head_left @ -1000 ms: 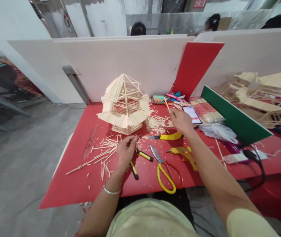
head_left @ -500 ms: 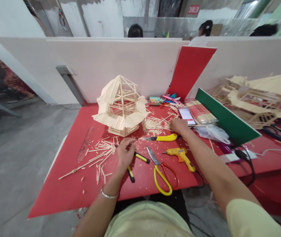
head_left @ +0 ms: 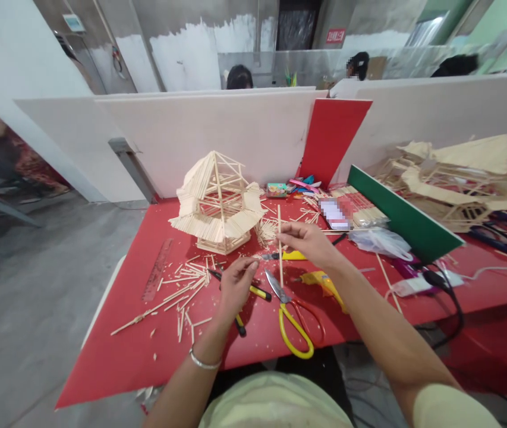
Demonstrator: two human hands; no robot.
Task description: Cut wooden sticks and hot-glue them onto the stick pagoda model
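My right hand (head_left: 300,238) pinches a thin wooden stick (head_left: 280,267), held nearly upright above the scissors (head_left: 295,327). Left of it, my left hand (head_left: 239,282) is raised over a yellow and black cutter (head_left: 260,292), its thumb and fingertips close together; whether something small is between them I cannot make out. Behind both hands stands a pavilion-like model (head_left: 220,208) of wooden sticks. A yellow-handled knife (head_left: 292,255) lies partly behind the held stick. The yellow glue gun (head_left: 327,285) is partly hidden by my right forearm.
Loose sticks (head_left: 191,282) and a clear ruler (head_left: 157,270) lie at the left of the red table (head_left: 115,362). At the right are a phone (head_left: 334,214), a plastic bag (head_left: 380,242), a green board (head_left: 402,214) and another stick model (head_left: 462,184). White boards stand behind.
My right hand has moved left from beside the phone and now holds a stick up. My left hand has shifted slightly right. The view has tilted up a little.
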